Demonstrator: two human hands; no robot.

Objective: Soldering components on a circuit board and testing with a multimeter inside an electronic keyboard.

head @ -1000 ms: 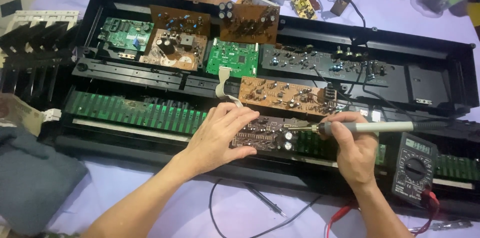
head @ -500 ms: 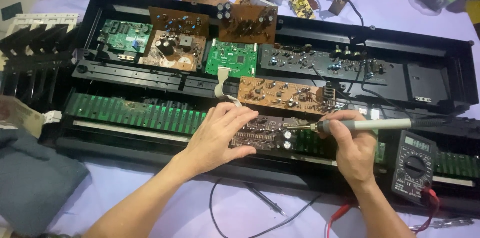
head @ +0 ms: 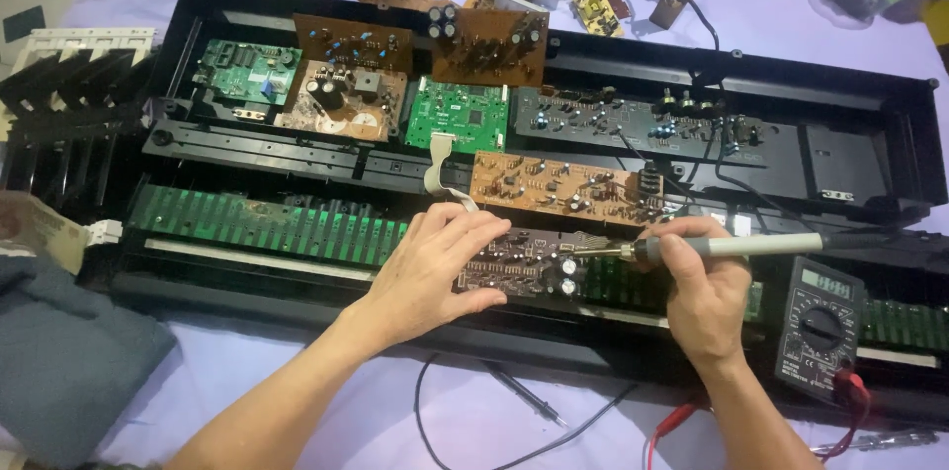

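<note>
Small board lies on the open black chassis, at 6 o'clock from the orange board; left hand lies flat on its left end, fingers spread, pinning it; right hand is clamped around a soldering iron, tip touching the board's top right edge; multimeter sits at 3 o'clock from that hand; green key strip runs at 9 o'clock.
</note>
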